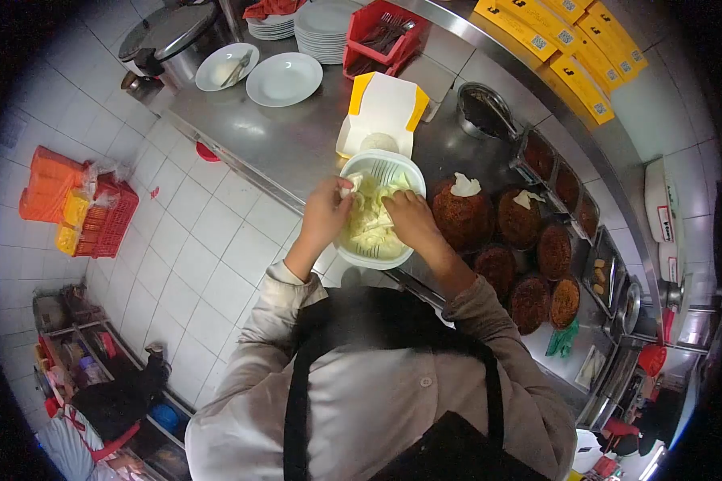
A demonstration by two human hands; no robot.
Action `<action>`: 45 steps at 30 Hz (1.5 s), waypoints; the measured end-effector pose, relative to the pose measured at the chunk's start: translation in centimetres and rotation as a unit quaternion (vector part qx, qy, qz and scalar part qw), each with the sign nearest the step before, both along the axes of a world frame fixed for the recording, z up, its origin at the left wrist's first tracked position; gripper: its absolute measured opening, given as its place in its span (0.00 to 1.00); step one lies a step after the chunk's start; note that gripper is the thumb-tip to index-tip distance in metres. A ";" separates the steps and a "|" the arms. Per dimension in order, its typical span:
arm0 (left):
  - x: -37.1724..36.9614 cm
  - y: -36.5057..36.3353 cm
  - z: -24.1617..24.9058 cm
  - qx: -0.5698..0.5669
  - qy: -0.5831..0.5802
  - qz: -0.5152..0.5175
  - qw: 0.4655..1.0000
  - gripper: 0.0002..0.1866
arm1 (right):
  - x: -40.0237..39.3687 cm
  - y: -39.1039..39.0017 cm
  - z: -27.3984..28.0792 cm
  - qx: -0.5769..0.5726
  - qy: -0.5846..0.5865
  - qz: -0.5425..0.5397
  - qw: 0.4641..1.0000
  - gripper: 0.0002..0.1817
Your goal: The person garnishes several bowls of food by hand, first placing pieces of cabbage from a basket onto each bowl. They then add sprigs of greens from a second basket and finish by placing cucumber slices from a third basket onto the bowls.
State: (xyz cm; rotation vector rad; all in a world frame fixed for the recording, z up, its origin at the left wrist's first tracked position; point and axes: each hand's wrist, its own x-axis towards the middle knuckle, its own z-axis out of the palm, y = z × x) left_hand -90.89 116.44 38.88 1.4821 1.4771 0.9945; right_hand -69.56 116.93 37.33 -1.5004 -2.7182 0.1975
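A white slotted plastic basket (410,166) stands at the counter's front edge, close to my body. Pale yellow-green torn leaves (369,224), which look like cabbage, lie inside it. At the basket's left rim, my left hand (326,212) pinches a pale cabbage leaf piece (351,184) between thumb and fingers. My right hand (411,218) reaches in over the right rim, its curled fingers gripping among the cabbage leaves; its fingertips are partly hidden. Just behind the basket sits an open yellow-and-white takeaway box (383,108) with a pale rounded mound, perhaps rice, in it.
Several dark round bowls (463,215) of reddish-brown food crowd the right side. Beyond them are metal trays (565,186) and a metal pot (483,110). White plates (284,79) and a red cutlery bin (383,38) stand at the back. Another person (80,441) is at lower left.
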 end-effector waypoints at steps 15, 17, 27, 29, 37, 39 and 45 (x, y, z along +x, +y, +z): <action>7.3 -0.9 -2.6 -0.027 -0.212 -0.006 0.977 0.16 | 0.7 -0.1 -1.0 -0.357 0.741 -0.227 0.521 0.17; 6.9 -0.4 -3.7 -0.015 -0.136 -0.013 0.991 0.15 | 1.3 -0.8 -1.9 -0.299 0.673 -0.190 0.649 0.18; 11.4 -3.4 0.7 -0.154 -0.277 -0.180 0.931 0.15 | 8.2 -8.0 4.5 -0.021 0.438 -0.182 0.880 0.10; 14.2 -5.7 0.5 -0.180 -0.254 -0.215 0.926 0.18 | 8.9 -10.3 4.8 -0.052 0.502 -0.253 0.825 0.10; 24.1 -9.6 -0.3 -0.112 -0.044 -0.374 0.919 0.08 | 20.4 -17.1 3.5 0.023 0.405 -0.303 0.863 0.13; 26.9 -9.8 0.5 -0.144 -0.061 -0.404 0.901 0.08 | 23.1 -18.9 2.8 -0.052 0.458 -0.359 0.812 0.15; 36.7 -9.5 0.3 -0.338 -0.137 -0.472 0.803 0.11 | 32.9 -21.7 0.3 -0.249 0.663 -0.428 0.562 0.16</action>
